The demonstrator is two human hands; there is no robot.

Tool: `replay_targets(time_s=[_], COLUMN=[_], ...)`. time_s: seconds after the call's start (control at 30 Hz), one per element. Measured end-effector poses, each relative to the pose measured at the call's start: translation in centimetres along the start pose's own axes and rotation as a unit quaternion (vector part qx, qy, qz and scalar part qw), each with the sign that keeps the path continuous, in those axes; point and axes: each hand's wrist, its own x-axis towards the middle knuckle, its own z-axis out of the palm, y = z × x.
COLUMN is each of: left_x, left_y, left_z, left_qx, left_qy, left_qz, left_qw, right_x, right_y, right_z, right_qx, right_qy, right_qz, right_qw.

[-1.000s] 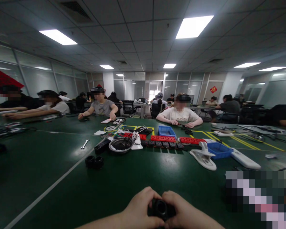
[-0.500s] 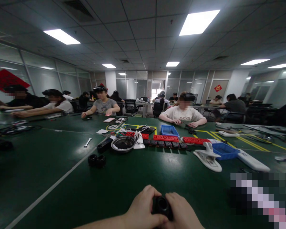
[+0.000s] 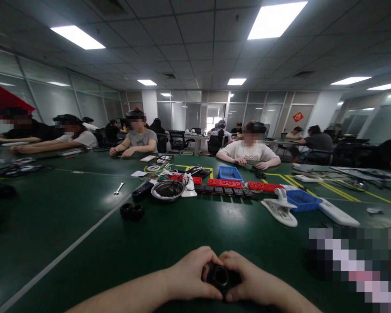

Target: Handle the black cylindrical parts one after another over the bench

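Observation:
Low in the middle of the view, my left hand (image 3: 193,274) and my right hand (image 3: 247,278) close from both sides on a black wheel-like part (image 3: 220,275). A round hole with a raised ring faces up toward me. The fingers and thumbs of both hands curl around its edges and hide its sides. Two similar black wheels (image 3: 132,211) stand side by side on the green table (image 3: 169,234), ahead and to the left of my hands.
Farther off lie a spanner (image 3: 119,188), a round metal dish (image 3: 168,191), red and black socket strips (image 3: 230,187), a white clamp (image 3: 280,209) and blue trays (image 3: 301,201). Wires are heaped at the left. Several people sit around the table.
The view has tipped down slightly. My hands have spread a little around the black wheel-like part, showing more of its ring, and more of my right forearm shows.

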Motion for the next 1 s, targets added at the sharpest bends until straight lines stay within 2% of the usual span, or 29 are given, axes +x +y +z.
replay_targets(time_s=[0.13, 0.33, 0.5, 0.6, 0.67, 0.77, 0.87, 1.0], left_x=[0.0, 0.0, 0.1, 0.1, 0.2, 0.2, 0.1, 0.0], left_y=[0.2, 0.5, 1.2, 2.0, 2.3, 2.4, 2.1, 1.8], left_z=[0.0, 0.3, 0.7, 0.9, 0.9, 0.5, -0.1, -0.7], left_qx=[0.004, 0.013, 0.084, 0.148, 0.163, 0.164, 0.144, 0.128], left_qy=[0.003, 0.016, 0.066, 0.099, 0.103, 0.093, 0.054, 0.019], left_qz=[-0.002, -0.031, -0.082, -0.088, -0.089, -0.077, -0.045, -0.012], left_qw=[1.0, 0.999, 0.991, 0.98, 0.977, 0.979, 0.987, 0.991], right_x=[0.2, 0.2, 0.5, 0.8, 0.8, 0.8, 0.5, 0.1], right_y=[0.3, 0.1, -0.5, -0.8, -1.0, -1.1, -0.9, -0.6], right_z=[0.4, 1.6, 3.3, 3.8, 3.7, 3.1, 2.1, 0.8], right_qx=[-0.023, -0.105, -0.217, -0.259, -0.261, -0.2, -0.12, -0.075], right_qy=[0.023, 0.084, 0.171, 0.193, 0.189, 0.159, 0.106, 0.046], right_qz=[0.018, 0.082, 0.111, 0.14, 0.14, 0.104, 0.079, 0.063], right_qw=[0.999, 0.988, 0.955, 0.936, 0.936, 0.961, 0.984, 0.994])
